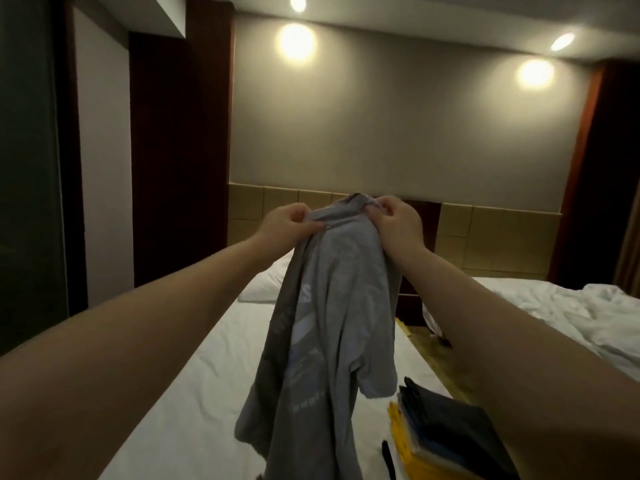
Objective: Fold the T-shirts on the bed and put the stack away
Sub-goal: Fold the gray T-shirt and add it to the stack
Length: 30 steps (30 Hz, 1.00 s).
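In the head view, a grey T-shirt (329, 323) is held up at frame centre, pinched at its collar edge by the left hand (291, 223) and the right hand (398, 220), its hem hanging over the bed (207, 375). Folding seems barely begun; it must next be laid flat. A folded stack (446, 431) at lower right crowds the space.

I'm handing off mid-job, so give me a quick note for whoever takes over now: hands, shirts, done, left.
Left hand: grips the grey T-shirt by the collar's left side.
Right hand: pinches the collar's right side.
The shirt hangs unfolded over the bed.
The stack of folded shirts lies on the bed, near right.
Done: that stack.
Left: fold the grey one, add it, put the stack away.
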Available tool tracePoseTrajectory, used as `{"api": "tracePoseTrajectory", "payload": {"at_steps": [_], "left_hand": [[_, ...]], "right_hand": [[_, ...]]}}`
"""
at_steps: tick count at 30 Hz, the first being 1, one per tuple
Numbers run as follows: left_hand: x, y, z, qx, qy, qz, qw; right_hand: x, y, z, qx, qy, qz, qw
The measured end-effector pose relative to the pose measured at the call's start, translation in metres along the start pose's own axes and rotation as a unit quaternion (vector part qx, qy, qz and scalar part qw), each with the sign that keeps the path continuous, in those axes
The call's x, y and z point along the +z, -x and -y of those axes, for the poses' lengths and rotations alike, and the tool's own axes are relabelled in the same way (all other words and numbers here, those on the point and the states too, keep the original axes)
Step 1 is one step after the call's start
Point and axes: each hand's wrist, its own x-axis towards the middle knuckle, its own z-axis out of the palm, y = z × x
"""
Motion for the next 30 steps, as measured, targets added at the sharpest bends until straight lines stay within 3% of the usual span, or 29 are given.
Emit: {"api": "tracePoseTrajectory", "payload": {"at_steps": [3,6,10,19,24,30], "left_hand": [[-0.016,-0.014,-0.019,0.035,-0.036,-0.043,0.998],[-0.025,-0.016,-0.026,0.017,-0.032,-0.002,0.999],[-0.029,-0.007,-0.017,-0.024,-0.071,0.043,0.996],[-0.053,0.021,0.038,-0.164,-0.123,0.068,0.976],[-0.06,0.031,0.053,-0.194,-0.125,0.059,0.971],[-0.061,0.031,0.063,-0.223,-0.078,0.056,0.97]], "right_hand": [[-0.006,-0.022,0.027,-0.042,0.02,-0.043,0.998],[-0.008,-0.033,0.047,-0.075,0.056,-0.076,0.993],[-0.006,-0.034,0.052,-0.058,0.052,-0.084,0.993],[-0.018,-0.027,0.005,0.009,0.11,-0.005,0.994],[-0.026,-0.023,-0.011,0.03,0.164,0.042,0.985],[-0.024,-0.015,-0.022,0.07,0.111,0.101,0.986]]}}
